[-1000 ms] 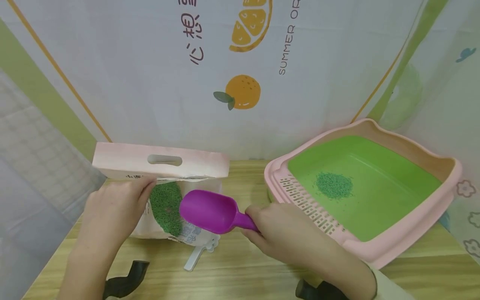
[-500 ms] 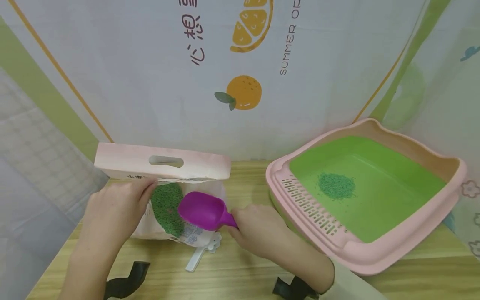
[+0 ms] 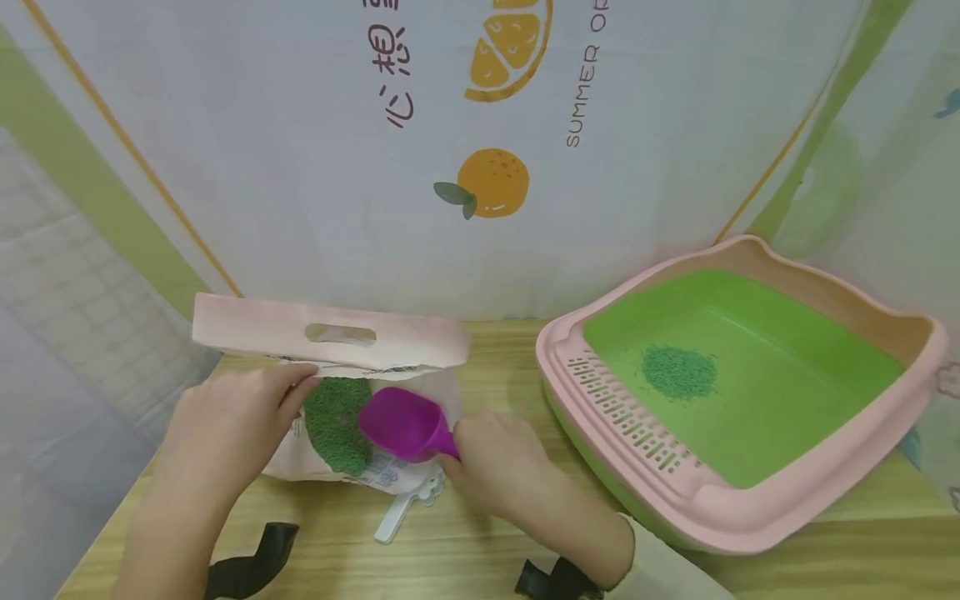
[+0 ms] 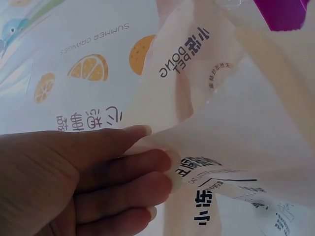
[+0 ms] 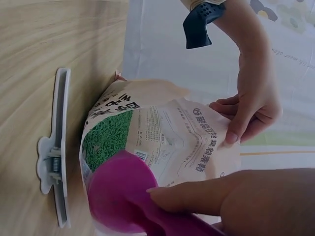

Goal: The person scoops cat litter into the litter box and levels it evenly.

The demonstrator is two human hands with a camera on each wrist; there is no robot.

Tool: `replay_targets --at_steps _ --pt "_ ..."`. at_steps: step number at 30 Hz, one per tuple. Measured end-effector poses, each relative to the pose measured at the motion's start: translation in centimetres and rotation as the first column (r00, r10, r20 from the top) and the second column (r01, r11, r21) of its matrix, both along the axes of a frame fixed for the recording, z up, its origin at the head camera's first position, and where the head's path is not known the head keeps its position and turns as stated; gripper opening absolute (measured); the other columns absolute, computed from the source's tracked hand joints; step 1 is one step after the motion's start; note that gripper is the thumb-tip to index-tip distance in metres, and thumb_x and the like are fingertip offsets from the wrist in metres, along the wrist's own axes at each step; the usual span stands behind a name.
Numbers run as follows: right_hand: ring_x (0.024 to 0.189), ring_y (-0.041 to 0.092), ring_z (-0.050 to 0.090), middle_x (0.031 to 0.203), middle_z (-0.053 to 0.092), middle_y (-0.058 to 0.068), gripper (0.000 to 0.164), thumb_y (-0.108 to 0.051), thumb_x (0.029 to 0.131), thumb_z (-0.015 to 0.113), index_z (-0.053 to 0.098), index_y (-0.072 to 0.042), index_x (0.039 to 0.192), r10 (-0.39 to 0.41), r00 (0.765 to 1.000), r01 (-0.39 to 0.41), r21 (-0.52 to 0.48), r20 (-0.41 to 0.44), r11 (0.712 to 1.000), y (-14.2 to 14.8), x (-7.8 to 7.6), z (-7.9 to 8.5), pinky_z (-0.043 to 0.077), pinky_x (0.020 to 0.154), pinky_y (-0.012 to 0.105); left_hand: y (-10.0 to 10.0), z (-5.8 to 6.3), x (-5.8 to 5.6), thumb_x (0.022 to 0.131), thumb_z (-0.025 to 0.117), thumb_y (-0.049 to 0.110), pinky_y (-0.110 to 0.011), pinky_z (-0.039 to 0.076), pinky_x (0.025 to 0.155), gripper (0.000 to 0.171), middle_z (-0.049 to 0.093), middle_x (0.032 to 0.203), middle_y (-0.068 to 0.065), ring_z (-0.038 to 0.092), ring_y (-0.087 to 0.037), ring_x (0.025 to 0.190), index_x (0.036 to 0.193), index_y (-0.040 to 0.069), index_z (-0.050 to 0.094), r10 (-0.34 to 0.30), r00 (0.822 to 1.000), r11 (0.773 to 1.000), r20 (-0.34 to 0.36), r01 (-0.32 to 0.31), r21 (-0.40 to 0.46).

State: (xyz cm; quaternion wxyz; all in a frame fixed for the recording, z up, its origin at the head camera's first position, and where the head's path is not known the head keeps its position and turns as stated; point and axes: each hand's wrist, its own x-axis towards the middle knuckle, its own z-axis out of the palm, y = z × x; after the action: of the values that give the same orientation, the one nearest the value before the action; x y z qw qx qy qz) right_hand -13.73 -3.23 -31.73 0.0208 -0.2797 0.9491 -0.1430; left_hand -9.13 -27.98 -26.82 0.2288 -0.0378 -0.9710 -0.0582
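My left hand [image 3: 232, 421] pinches the edge of an opened cat litter bag [image 3: 401, 340], a pale pink paper bag with a handle slot. The left wrist view has the thumb [image 4: 115, 140] on one side of the paper and the fingers on the other. Green litter pellets [image 5: 108, 137] show inside the bag's mouth. My right hand [image 3: 498, 462] grips the handle of a purple scoop [image 3: 401, 423], forefinger stretched along it in the right wrist view. The scoop's bowl looks empty and overlaps the right side of the bag's opening.
At the right stands a pink-rimmed green litter box [image 3: 757, 510] with a small heap of green pellets [image 3: 678, 372] on its floor. A white bag clip [image 3: 401, 512] lies on the wooden table [image 3: 450, 567] before the bag. A printed cloth [image 3: 322, 183] hangs behind.
My right hand has moved left and the scoop has tilted down toward the bag's opening. The left hand keeps its hold, and the bag's top edge has shifted slightly.
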Motion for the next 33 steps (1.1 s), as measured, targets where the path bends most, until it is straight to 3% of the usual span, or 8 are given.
replay_targets --at_steps 6,12,16,18,22,27,30,33 --pt "0.048 0.009 0.042 0.054 0.046 -0.007 0.032 -0.021 0.085 0.070 0.048 -0.019 0.061 0.032 0.999 -0.032 -0.026 -0.010 0.999 0.3 0.3 -0.4 0.037 0.046 0.027 0.1 -0.1 0.1 0.096 0.069 0.025 -0.033 0.028 0.047 0.013 0.042 0.052 0.005 0.037 -0.015 0.050 0.087 0.017 0.073 -0.014 0.999 1.000 0.051 0.015 -0.019" --pt "0.053 0.010 0.048 0.064 0.055 -0.004 0.015 -0.025 0.092 0.070 0.061 -0.014 0.087 0.017 1.000 -0.017 -0.014 -0.012 1.000 0.3 0.7 -0.1 0.039 0.050 0.026 0.2 -0.2 0.0 0.093 0.073 0.023 -0.033 0.029 0.047 0.007 0.044 0.051 0.005 0.036 -0.015 0.049 0.091 0.017 0.075 -0.037 0.999 0.999 0.022 0.038 -0.036" --pt "0.054 0.010 0.052 0.067 0.062 -0.003 0.016 -0.031 0.094 0.071 0.066 -0.016 0.090 0.001 0.998 0.000 0.006 -0.063 1.000 0.1 0.8 0.1 0.039 0.049 0.026 0.2 -0.3 -0.1 0.091 0.075 0.021 -0.031 0.026 0.048 0.006 0.040 0.050 0.005 0.032 -0.014 0.050 0.095 0.018 0.077 -0.052 0.999 0.998 0.000 0.052 -0.035" --pt "0.054 0.012 0.054 0.067 0.065 -0.002 0.017 -0.034 0.093 0.073 0.067 -0.018 0.089 0.000 0.993 0.002 0.021 -0.122 1.000 0.0 1.0 0.1 0.037 0.048 0.027 0.3 -0.3 -0.2 0.091 0.076 0.021 -0.030 0.024 0.048 0.005 0.035 0.050 0.005 0.029 -0.013 0.049 0.087 0.018 0.075 -0.060 0.998 0.997 -0.021 0.059 -0.041" --pt "0.053 0.015 0.057 0.067 0.067 -0.002 0.020 -0.040 0.091 0.074 0.068 -0.021 0.089 0.005 0.973 0.009 0.060 -0.232 0.998 -0.4 1.4 0.1 0.034 0.044 0.028 0.1 -0.4 -0.3 0.090 0.076 0.021 -0.030 0.021 0.048 0.023 0.027 0.050 0.006 0.026 -0.013 0.050 0.071 0.019 0.063 -0.080 0.993 0.995 -0.085 0.074 -0.063" --pt "0.046 0.012 0.046 0.058 0.058 -0.004 0.024 -0.039 0.089 0.075 0.067 -0.020 0.076 0.011 0.949 0.022 0.100 -0.314 0.995 -0.7 1.8 0.6 0.031 0.041 0.026 0.0 -0.4 -0.4 0.088 0.078 0.020 -0.031 0.022 0.048 0.025 0.027 0.050 0.007 0.026 -0.013 0.049 0.069 0.018 0.061 -0.102 0.986 0.992 -0.135 0.090 -0.090" --pt "0.044 0.011 0.041 0.054 0.050 -0.005 0.032 -0.034 0.088 0.074 0.059 -0.020 0.064 0.022 0.942 0.020 0.122 -0.335 0.992 -0.8 1.9 1.1 0.029 0.040 0.026 0.0 -0.4 -0.5 0.088 0.078 0.020 -0.032 0.024 0.049 0.023 0.027 0.050 0.006 0.026 -0.014 0.050 0.071 0.017 0.063 -0.107 0.985 0.990 -0.137 0.094 -0.102" --pt "0.045 0.011 0.040 0.054 0.049 -0.006 0.034 -0.030 0.088 0.073 0.057 -0.020 0.061 0.029 0.951 0.013 0.132 -0.309 0.991 -1.0 1.9 1.5 0.029 0.040 0.027 0.0 -0.4 -0.4 0.088 0.077 0.020 -0.032 0.024 0.049 0.025 0.027 0.050 0.006 0.026 -0.014 0.050 0.070 0.017 0.061 -0.106 0.987 0.990 -0.121 0.094 -0.101"
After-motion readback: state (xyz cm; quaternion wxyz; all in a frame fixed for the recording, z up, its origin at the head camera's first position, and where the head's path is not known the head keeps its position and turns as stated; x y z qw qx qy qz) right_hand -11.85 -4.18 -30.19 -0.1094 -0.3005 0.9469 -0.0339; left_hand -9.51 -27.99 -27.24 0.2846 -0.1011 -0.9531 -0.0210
